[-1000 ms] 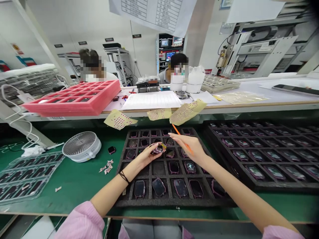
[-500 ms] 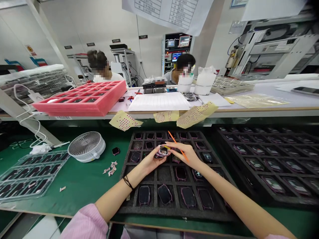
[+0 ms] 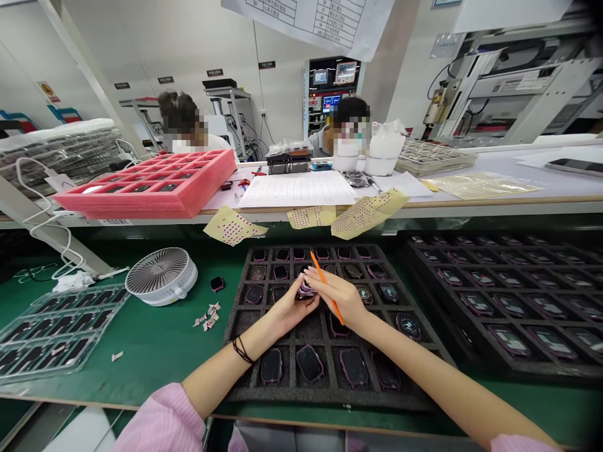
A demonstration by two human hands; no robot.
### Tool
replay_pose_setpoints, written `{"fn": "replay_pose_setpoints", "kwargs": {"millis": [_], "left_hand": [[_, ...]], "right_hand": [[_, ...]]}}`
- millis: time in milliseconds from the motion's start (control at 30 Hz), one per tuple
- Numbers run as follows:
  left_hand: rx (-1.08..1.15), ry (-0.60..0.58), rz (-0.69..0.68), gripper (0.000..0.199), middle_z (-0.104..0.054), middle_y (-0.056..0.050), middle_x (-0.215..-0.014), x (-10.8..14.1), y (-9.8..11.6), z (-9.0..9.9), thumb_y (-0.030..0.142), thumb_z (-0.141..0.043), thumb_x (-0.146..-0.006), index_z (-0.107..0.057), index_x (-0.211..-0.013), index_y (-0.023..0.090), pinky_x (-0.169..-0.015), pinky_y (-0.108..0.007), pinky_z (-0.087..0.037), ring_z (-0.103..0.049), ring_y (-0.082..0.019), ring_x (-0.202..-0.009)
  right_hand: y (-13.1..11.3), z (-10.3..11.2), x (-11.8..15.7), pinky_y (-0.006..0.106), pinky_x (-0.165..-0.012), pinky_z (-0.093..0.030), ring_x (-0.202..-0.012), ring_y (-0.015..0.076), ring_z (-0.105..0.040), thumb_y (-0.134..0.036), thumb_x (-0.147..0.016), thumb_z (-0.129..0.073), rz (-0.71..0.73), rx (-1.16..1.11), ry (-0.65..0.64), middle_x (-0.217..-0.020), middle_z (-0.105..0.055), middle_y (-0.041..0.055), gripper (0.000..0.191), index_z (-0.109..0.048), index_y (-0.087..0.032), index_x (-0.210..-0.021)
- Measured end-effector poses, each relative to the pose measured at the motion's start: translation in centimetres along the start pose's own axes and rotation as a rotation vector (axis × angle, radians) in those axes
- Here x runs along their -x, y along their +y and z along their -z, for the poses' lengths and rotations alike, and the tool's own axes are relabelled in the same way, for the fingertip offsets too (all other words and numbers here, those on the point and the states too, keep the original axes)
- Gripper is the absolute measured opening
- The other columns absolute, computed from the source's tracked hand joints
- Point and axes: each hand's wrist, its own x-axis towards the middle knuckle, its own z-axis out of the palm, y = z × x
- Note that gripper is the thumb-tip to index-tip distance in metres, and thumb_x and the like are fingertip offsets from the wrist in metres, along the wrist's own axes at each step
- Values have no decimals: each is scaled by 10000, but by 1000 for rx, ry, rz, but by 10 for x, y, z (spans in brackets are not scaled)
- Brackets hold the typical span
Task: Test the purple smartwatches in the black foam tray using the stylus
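My left hand (image 3: 293,309) is shut on a small smartwatch body (image 3: 305,291) with a pink-purple rim, over the middle of a black foam tray (image 3: 301,394). My right hand (image 3: 338,299) pinches a thin orange stick (image 3: 322,282), and its fingertips rest against the watch from the right. The hands partly hide the watch's face. Rows of similar watch bodies sit in the tray's compartments, and a few compartments under my hands are hidden.
A second black tray of watches (image 3: 511,339) lies to the right. On the left are a white fan (image 3: 161,276), a loose watch (image 3: 217,284) and a transparent tray (image 3: 61,333). Yellow sticker sheets (image 3: 230,226) hang from the bench edge. Two co-workers sit beyond a pink foam tray (image 3: 141,204).
My right hand has moved left and now touches the watch, and the orange stick tilts more steeply. The view has shifted slightly as my head moved.
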Motion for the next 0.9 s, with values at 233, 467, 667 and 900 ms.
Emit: {"fn": "replay_pose_setpoints", "kwargs": {"millis": [233, 467, 667, 900], "left_hand": [[21, -49, 19, 263, -667, -49, -800, 1, 1, 2, 356, -564, -910, -663, -814, 132, -728, -264, -538, -645, -133, -740], [18, -80, 31, 252, -673, -48, -806, 2, 0, 2, 347, -541, -925, -676, -868, 142, -739, -263, -520, -638, -132, -750], [43, -109, 36, 293, -691, -60, -830, 0, 0, 6, 353, -505, -943, -676, -894, 120, -694, -230, -518, -644, -133, -751], [66, -126, 48, 283, -698, -45, -801, 0, 1, 6, 369, -550, -918, -672, -864, 119, -709, -239, -521, -650, -126, -709]], "right_hand": [[-5, 4, -9, 443, -1066, -423, -1267, 209, -492, -173, -959, -427, -244, -205, -76, -1303, -590, 51, 358, -595, -266, -1262], [-11, 6, -11, 457, -1028, -451, -1191, 246, -564, -315, -900, -583, -503, -418, 13, -1148, -688, 58, 182, -726, -246, -989], [-12, 4, -5, 488, -1056, -419, -1247, 264, -512, -296, -892, -606, -120, 82, -92, -1288, -595, 96, 404, -568, -223, -1287], [-17, -6, -2, 482, -1052, -431, -1252, 269, -503, -164, -912, -517, 1, 371, -124, -1326, -542, 174, 536, -380, -140, -1430]]}}
